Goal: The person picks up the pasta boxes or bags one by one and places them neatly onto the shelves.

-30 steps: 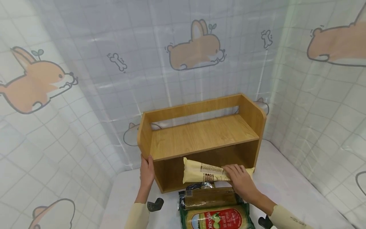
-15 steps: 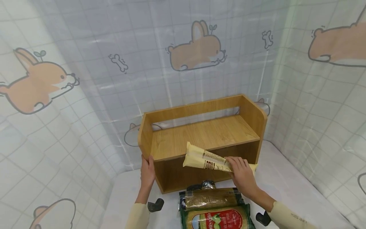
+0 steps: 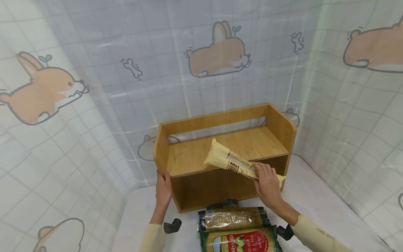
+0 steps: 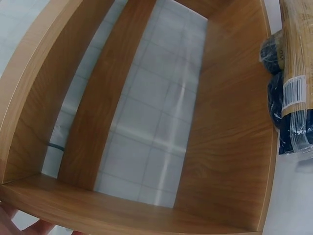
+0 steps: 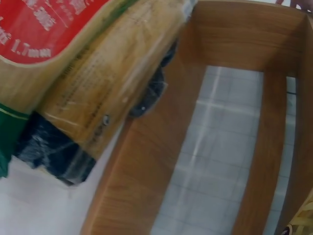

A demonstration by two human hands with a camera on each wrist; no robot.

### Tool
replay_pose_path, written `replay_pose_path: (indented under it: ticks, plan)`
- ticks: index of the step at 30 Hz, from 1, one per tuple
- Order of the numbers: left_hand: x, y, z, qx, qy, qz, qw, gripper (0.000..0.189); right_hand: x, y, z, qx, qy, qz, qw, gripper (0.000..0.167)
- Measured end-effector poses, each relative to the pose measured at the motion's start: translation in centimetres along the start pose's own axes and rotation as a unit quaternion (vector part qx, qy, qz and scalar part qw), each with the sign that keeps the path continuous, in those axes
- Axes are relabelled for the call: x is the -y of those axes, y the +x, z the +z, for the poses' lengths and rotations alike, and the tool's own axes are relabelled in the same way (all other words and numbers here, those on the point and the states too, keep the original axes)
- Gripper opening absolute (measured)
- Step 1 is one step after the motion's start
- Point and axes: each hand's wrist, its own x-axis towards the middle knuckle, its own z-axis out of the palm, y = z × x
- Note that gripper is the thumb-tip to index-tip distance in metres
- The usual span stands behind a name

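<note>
A long pale yellow packet [image 3: 230, 159] with brown printing is in my right hand [image 3: 268, 185], which grips it near its right end. The packet tilts, its left end higher, in front of the upper board of a wooden shelf [image 3: 189, 157]. My left hand [image 3: 163, 189] holds the front edge of the shelf's left side panel, thumb in front. In the left wrist view, only some fingers [image 4: 36, 228] show below the wood. The right hand's fingers are not plainly visible in the right wrist view.
Before the shelf lie a green-and-red spaghetti bag [image 3: 239, 241], a clear brown-and-dark packet [image 3: 233, 218] and a dark-wrapped item [image 3: 223, 204]. Small black angular pieces [image 3: 172, 225] sit by each wrist. Patterned sheeting [image 3: 151, 87] hangs behind and at both sides.
The right hand has lifted the yellow packet from before the shelf's lower opening to the upper board's level, its left end tilting upward. The left hand stays on the side panel.
</note>
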Motion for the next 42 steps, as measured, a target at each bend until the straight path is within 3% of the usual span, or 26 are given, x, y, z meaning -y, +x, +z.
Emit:
replay_pose_path:
  ticks: [17,24,30,42]
  plan:
    - [0.0,-0.1,0.3,0.001,0.008,-0.002,1.0,0.051,-1.1,3.2,-0.2,-0.031,-0.026,0.035,0.9986,0.052]
    - [-0.1,0.1,0.5,-0.004,0.006,0.008,0.9999,0.05,-1.4,4.1,-0.4,-0.037,-0.047,0.08,0.995,0.05]
    - [0.1,0.4,0.4,0.001,0.014,0.009,0.9999,0.053,-1.4,4.7,-0.5,-0.017,-0.058,0.114,0.9917,0.05]
    - [0.1,0.2,0.1,0.004,0.012,0.0,0.9999,0.054,-0.9,6.3,-0.7,0.033,-0.08,0.126,0.9883,0.057]
